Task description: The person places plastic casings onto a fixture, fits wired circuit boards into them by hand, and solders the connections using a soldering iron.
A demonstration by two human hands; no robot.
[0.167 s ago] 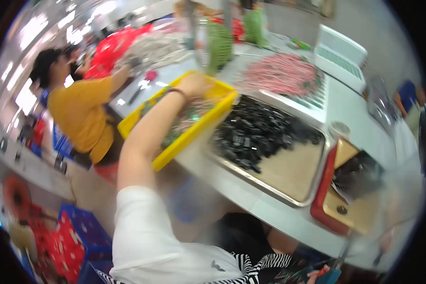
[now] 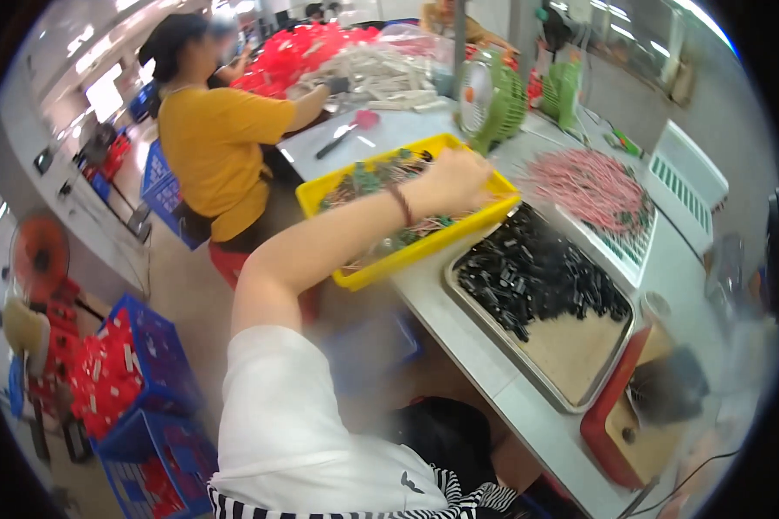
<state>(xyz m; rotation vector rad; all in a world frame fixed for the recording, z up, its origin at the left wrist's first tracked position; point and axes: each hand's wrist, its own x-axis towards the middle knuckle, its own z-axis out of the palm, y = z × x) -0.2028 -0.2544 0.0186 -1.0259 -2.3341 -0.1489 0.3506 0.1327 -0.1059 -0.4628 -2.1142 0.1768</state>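
Note:
My left arm, in a white sleeve, stretches across a yellow tray (image 2: 368, 277) that juts past the table's edge. Inside the tray lie tangled pink and green wired parts (image 2: 359, 183). My left hand (image 2: 457, 180) is at the tray's right end, its fingers curled down among the parts; whatever is in them is hidden. Just right of that hand, a metal tray (image 2: 511, 350) holds a heap of small black pieces (image 2: 528, 272), with part of its tan bottom bare. My right hand is not in view.
Pink wires (image 2: 589, 186) are heaped on a white slotted rack (image 2: 636, 259). A red-and-gold device (image 2: 610, 415) stands near the table's right end. Green fans (image 2: 498, 95) stand at the back. A person in yellow (image 2: 221, 156) works at left, above blue crates (image 2: 160, 363).
The view has swung, so the table and trays appear farther right. My left hand has shifted slightly toward the yellow tray's right end. My right hand has left the lower right of the view.

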